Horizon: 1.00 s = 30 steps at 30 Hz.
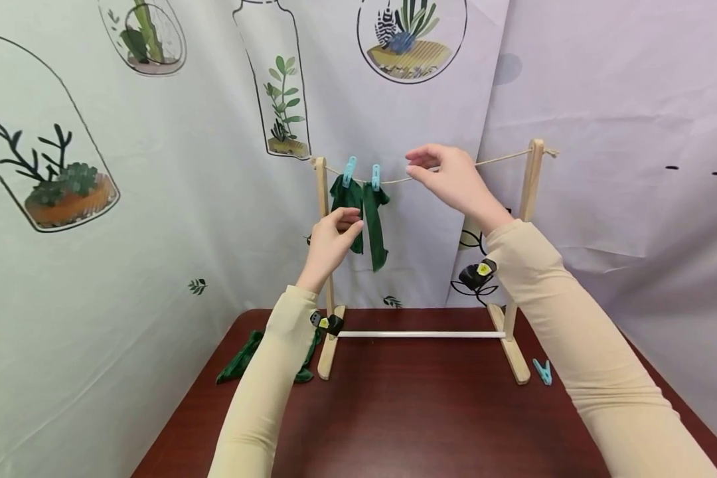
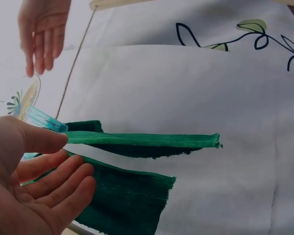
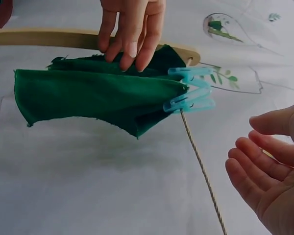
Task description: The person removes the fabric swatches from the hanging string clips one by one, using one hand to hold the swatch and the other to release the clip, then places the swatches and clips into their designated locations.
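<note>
Green cloth (image 1: pixel 375 229) hangs in two parts from a thin rope (image 1: pixel 399 180) near the left post. One light blue clothespin (image 1: pixel 349 172) grips the left part at the rope, and a second clothespin (image 1: pixel 376 178) grips the right part. My left hand (image 1: pixel 330 240) is in front of the cloth, thumb and fingers loosely bent; in the left wrist view the thumb overlaps the cloth's narrow strip (image 2: pixel 147 140). Right of the clothespins, my right hand (image 1: pixel 451 178) is raised at rope height with relaxed fingers. Nothing shows between its fingers in the right wrist view.
The wooden rack has a left post (image 1: pixel 322 189), a right post (image 1: pixel 532 179) and a white crossbar (image 1: pixel 421 334). On the dark red table (image 1: pixel 424 411), more green cloth (image 1: pixel 241 362) lies partly behind my left sleeve. A loose clothespin (image 1: pixel 543 372) lies beside the right foot.
</note>
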### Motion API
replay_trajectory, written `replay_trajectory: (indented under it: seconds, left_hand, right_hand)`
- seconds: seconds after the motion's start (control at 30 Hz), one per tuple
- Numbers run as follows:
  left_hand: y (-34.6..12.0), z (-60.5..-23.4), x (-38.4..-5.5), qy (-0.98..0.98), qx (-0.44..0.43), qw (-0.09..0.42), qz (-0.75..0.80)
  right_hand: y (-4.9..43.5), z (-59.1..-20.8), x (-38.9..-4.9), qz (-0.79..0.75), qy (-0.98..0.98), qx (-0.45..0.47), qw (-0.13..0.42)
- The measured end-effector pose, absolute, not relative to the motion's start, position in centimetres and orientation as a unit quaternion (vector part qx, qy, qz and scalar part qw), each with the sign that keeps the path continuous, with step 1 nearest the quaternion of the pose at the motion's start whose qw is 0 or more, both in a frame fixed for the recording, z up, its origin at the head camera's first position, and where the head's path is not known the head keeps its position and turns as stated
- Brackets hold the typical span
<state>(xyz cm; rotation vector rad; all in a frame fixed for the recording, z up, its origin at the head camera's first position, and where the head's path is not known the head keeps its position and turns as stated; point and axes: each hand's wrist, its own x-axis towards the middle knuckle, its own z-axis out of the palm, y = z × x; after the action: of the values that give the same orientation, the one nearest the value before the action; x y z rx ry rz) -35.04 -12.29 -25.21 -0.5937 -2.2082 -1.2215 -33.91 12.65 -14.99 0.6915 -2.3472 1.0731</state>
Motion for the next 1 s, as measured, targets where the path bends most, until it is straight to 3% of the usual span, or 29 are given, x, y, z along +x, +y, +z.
replay_trajectory:
  seconds: [0.33,1.0]
  left_hand:
    - [-11.3,-25.0,-36.2,-0.826,-0.193,0.264,-0.459]
    - [-9.3,-22.8,-36.9,-0.809,-0.16,0.319,-0.467]
  right_hand:
    - [10.4,-13.6,-34.5,0.374,-0.867,0.26,0.202]
    - [8.5,-14.0,-36.2,0.324,-0.887,0.294,0.146]
